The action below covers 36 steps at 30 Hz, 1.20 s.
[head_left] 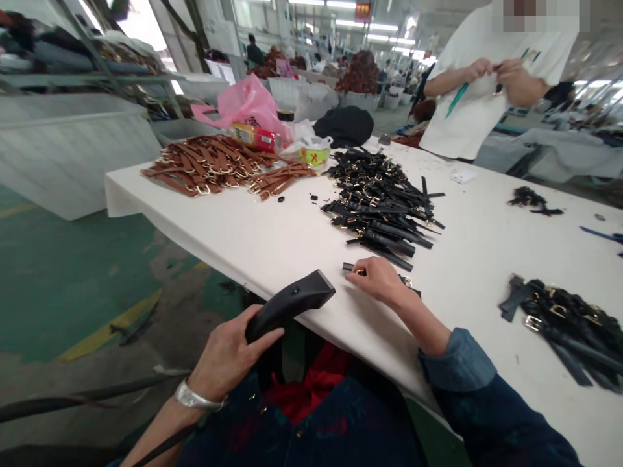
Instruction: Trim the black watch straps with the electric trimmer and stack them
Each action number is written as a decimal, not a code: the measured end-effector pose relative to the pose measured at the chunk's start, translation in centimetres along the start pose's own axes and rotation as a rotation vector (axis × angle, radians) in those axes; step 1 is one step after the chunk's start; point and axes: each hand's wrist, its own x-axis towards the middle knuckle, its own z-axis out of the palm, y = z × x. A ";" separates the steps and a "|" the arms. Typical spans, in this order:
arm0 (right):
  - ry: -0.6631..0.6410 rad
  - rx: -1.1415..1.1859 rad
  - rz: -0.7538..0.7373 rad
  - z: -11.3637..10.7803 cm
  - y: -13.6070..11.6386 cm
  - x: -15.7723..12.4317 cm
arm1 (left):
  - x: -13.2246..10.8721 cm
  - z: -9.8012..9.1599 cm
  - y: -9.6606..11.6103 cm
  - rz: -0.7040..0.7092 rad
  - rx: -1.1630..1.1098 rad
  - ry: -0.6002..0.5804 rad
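Observation:
My left hand (228,353) is wrapped round a black hand-held tool (292,301) shaped like a hair clipper. Its angled head, with a pale edge, points toward the table near my right hand. At the table's near side, my right hand (377,279) is closed on a short black strap with gold metal fittings (348,266). The strap's middle is hidden under my fingers, and a buckle shows past my wrist. Just beyond lies a heap of black buckled straps (377,194). More black straps (564,324) lie in a bundle to the right.
Brown buckled straps (209,165) are piled at the table's far left, beside a pink plastic bag (248,104) and a red-labelled jar (256,137). A black cap-like item (344,125) lies behind. Across the white table (233,227), a person in white (467,84) handles something small.

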 end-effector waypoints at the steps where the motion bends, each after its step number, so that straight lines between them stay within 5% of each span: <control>1: -0.028 0.013 -0.015 0.2 -0.2 -0.3 | 0.2 0.1 0.0 0.001 -0.005 -0.006; 8: -0.077 0.241 -0.260 1.1 -0.3 -2.2 | 0.7 0.1 -0.1 -0.024 0.008 -0.041; 16: 0.174 0.222 -0.074 2.9 2.2 -5.3 | 1.0 0.4 0.0 -0.010 0.060 -0.072; 29: 0.174 0.241 -0.117 3.1 0.1 -7.1 | 0.5 -1.5 2.3 0.113 0.216 -0.062; 36: 0.202 0.280 -0.079 3.2 -0.1 -7.1 | 1.2 -1.1 3.6 0.087 0.285 -0.241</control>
